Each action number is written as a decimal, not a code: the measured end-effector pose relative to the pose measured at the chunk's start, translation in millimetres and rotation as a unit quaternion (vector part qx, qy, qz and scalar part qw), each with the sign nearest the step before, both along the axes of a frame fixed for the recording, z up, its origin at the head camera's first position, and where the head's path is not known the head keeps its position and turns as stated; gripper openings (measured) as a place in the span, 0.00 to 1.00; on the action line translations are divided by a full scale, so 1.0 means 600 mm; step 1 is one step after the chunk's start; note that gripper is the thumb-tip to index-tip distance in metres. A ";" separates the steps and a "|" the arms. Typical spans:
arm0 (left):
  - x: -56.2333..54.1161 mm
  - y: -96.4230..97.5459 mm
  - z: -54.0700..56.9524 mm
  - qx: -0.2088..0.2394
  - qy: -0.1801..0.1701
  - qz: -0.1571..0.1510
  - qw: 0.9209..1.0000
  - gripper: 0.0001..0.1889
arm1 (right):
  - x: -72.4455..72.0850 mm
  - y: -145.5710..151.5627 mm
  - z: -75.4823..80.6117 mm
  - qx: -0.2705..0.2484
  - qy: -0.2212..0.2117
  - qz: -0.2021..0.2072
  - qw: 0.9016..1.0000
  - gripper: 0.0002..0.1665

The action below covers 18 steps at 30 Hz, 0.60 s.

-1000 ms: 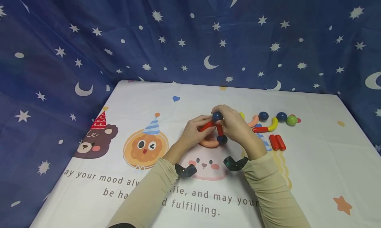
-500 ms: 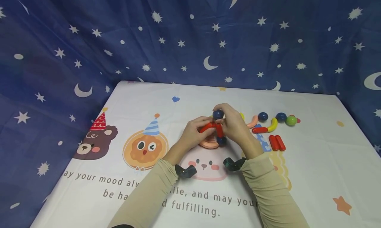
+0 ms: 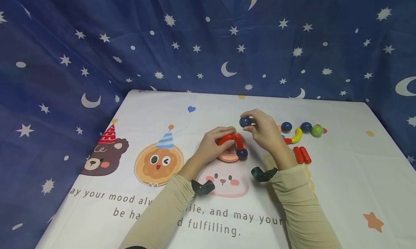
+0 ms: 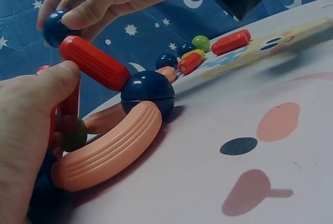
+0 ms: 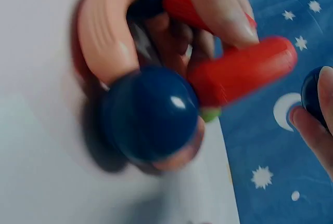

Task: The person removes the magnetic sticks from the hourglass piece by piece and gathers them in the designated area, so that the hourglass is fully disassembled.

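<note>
Just above the middle of the head view, the person's right hand pinches a dark blue ball between thumb and fingers, held up clear of the tablecloth. Below it and to its left in that view, the left hand grips the upper part of a small build, thumb and fingers closed about red rods that lean together near their upper ends. The build stands near the centre of the frame: curved orange pieces run along its base, and a second blue ball joins one of them to the foot of a tilted rod. A green ball shows just beyond the left fingers. In the left wrist view, the pinched ball appears at upper left, just behind a rod's raised end; whether they touch cannot be told. Right of centre in the head view lie a loose pair of red bars, a yellow curved piece, two more blue balls and a lime ball. A starry blue curtain fills the upper frame.
</note>
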State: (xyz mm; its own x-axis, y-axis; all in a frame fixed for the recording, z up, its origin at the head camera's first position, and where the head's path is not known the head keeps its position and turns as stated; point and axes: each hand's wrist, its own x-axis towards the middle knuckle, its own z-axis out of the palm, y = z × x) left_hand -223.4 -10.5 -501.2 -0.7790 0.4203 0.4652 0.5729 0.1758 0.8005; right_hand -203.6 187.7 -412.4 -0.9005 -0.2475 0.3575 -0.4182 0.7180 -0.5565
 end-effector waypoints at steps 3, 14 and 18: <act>0.000 0.001 0.000 0.010 -0.002 -0.004 1.000 0.20 | 0.001 0.018 0.006 0.004 -0.017 -0.022 1.000 0.23; 0.005 0.001 0.005 -0.006 -0.016 0.010 1.000 0.19 | -0.001 0.112 0.009 -0.036 0.004 -0.072 0.997 0.24; 0.008 0.003 0.009 -0.004 -0.019 0.014 1.000 0.19 | 0.003 0.148 0.005 -0.043 0.014 -0.109 0.993 0.23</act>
State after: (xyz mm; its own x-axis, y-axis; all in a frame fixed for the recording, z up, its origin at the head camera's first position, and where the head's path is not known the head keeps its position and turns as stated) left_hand -218.5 -8.5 -495.8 -0.8078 0.4013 0.4317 0.5367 0.1983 0.8201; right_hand -201.7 276.2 -409.3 -0.9184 -0.0162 0.3953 -0.2755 0.7434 -0.6095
